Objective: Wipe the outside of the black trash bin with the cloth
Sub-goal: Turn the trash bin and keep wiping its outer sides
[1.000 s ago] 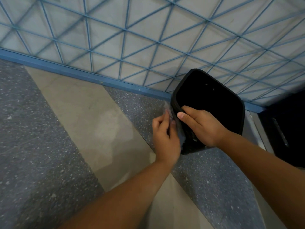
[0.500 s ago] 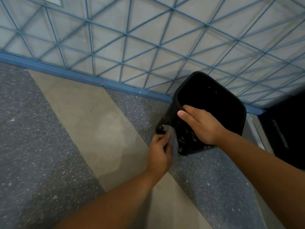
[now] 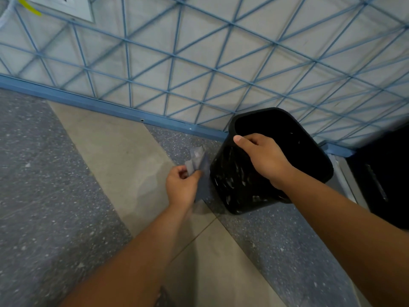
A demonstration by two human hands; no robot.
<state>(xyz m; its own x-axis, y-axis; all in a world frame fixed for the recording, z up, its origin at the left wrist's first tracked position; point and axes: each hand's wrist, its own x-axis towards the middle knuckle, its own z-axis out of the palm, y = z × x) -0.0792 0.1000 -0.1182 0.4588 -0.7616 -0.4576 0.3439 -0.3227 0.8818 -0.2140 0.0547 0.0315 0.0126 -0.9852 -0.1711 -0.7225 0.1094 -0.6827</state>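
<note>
Now right hand (image 3: 266,158) grips black bin (image 3: 241,185) rim; left hand (image 3: 182,185) pinches cloth (image 3: 200,167).

Blue-lattice wall (image 3: 199,63); blue skirting (image 3: 88,103); speckled grey-beige floor (image 3: 55,207)

Black trash bin (image 3: 247,187), tilted on floor (image 3: 93,165): left side open floor, entered only by left hand (image 3: 181,185) with cloth (image 3: 200,167), just beside the bin wall. Behind the bin: blue lattice wall (image 3: 199,63) and baseboard (image 3: 106,105), close. Right of the bin: dark cabinet (image 3: 385,178), near. Rim held by right hand (image 3: 263,156)
</note>
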